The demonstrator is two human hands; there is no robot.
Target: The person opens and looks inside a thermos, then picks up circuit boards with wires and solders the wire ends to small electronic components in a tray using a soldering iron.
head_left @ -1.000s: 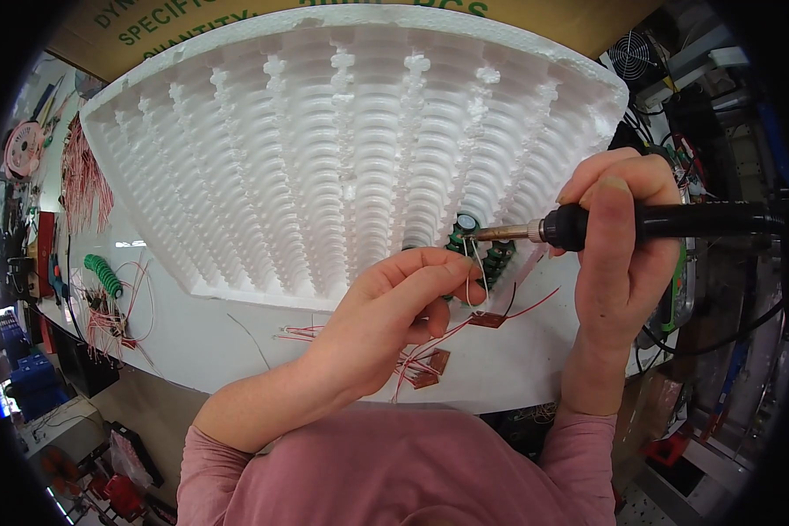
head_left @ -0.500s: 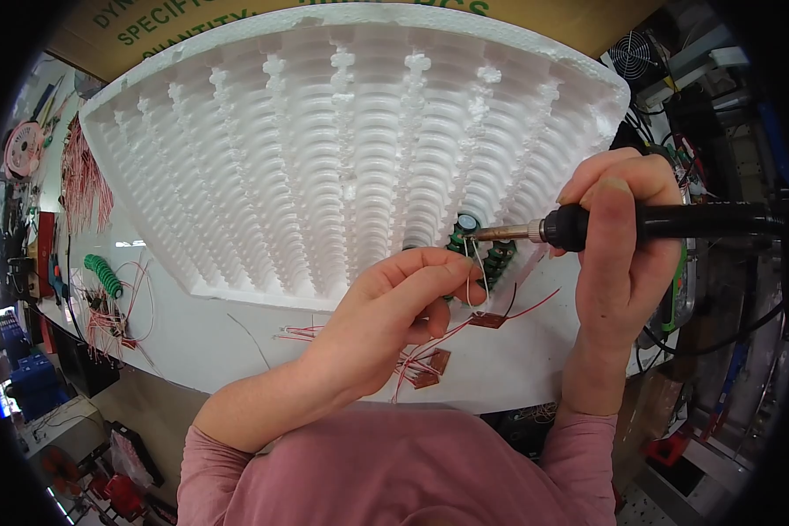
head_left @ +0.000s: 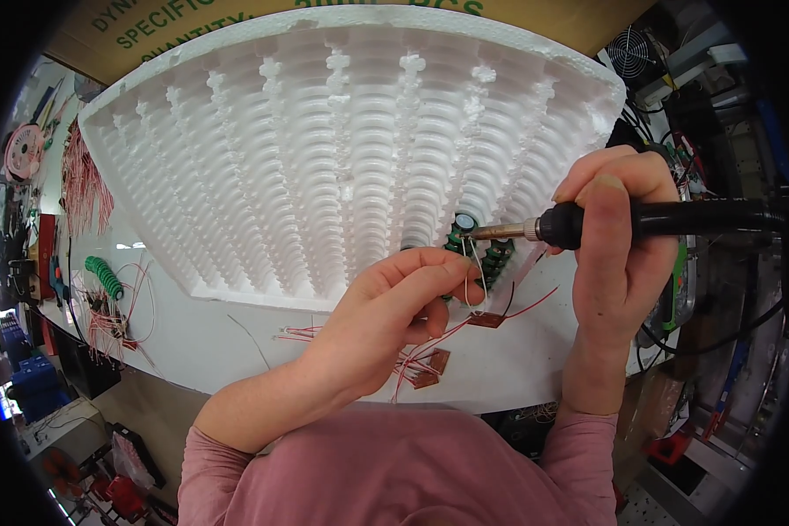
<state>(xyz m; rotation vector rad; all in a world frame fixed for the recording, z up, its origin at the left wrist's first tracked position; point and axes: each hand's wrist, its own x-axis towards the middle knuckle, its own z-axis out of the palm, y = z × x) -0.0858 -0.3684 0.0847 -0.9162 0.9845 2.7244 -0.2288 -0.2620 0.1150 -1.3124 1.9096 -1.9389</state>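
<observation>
My right hand [head_left: 624,237] grips a soldering iron [head_left: 563,227] by its black handle. The iron's tip points left and meets the top of a row of green parts [head_left: 458,235] standing in the foam tray; the front one has a round, pale face. Between thumb and forefinger, my left hand [head_left: 399,298] pinches a thin white wire [head_left: 477,265]. The wire's upper end is at the iron's tip, and it runs down toward a small reddish-brown board [head_left: 486,320]. Another row of green parts [head_left: 498,254] sits just to the right.
The large white foam tray [head_left: 373,35] fills the far side of the white table [head_left: 535,377]. Red wires and another brown board [head_left: 431,368] lie near the front edge. At left are a green coil [head_left: 104,277], hanging red wires [head_left: 86,180] and a pink spool [head_left: 24,151].
The view has shifted very slightly. Both hands, the soldering iron and the wire keep practically the same positions.
</observation>
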